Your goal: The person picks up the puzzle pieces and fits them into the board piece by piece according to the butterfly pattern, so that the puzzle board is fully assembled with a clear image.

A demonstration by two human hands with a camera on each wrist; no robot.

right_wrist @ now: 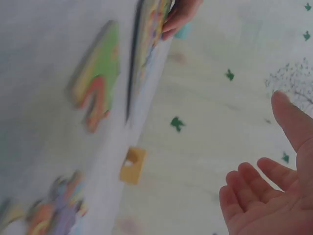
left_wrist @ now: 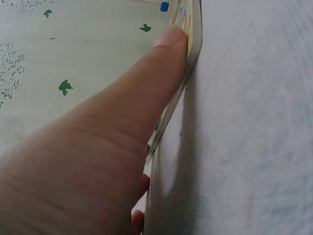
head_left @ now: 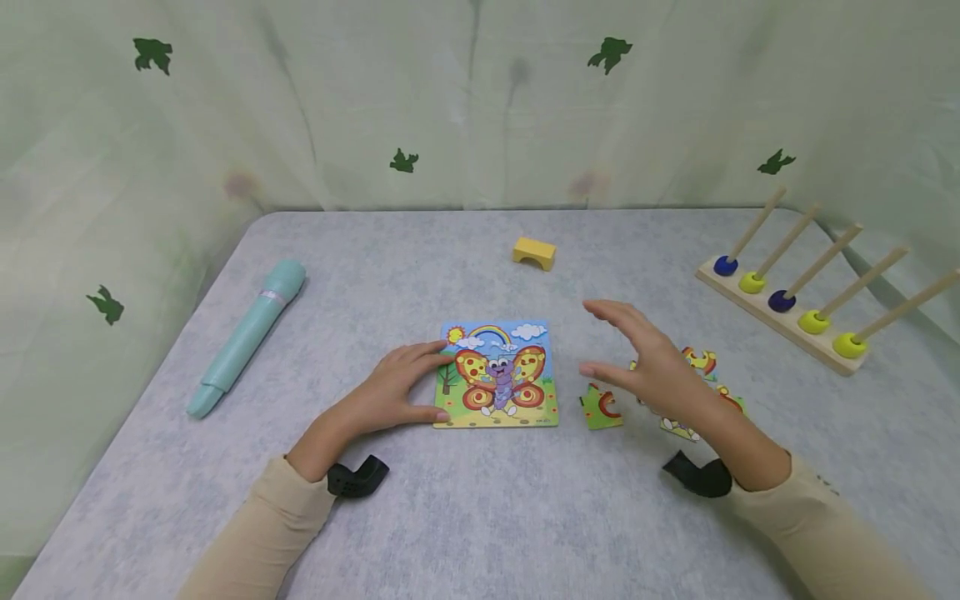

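Observation:
A square jigsaw board [head_left: 495, 421] with a butterfly, sun and rainbow picture lies flat on the table. My left hand [head_left: 390, 387] rests at its left edge, fingers extended. In the left wrist view, the thumb [left_wrist: 161, 58] lies straight across the board's edge. Over the table to the right, my right hand [head_left: 648, 362] is raised with thumb and fingers spread, holding nothing. A green jigsaw piece [head_left: 600, 410] with a red curve lies between that hand and the board. Several more jigsaw pieces [head_left: 678, 428] lie beneath and beyond the right hand, partly hidden by it.
A yellow arch block [head_left: 534, 253] stands behind the board. At the right is a wooden peg stand [head_left: 780, 319] with blue and yellow beads. A teal microphone-shaped object [head_left: 247, 337] lies at the left. Pale curtains [head_left: 465, 100] hang around the table.

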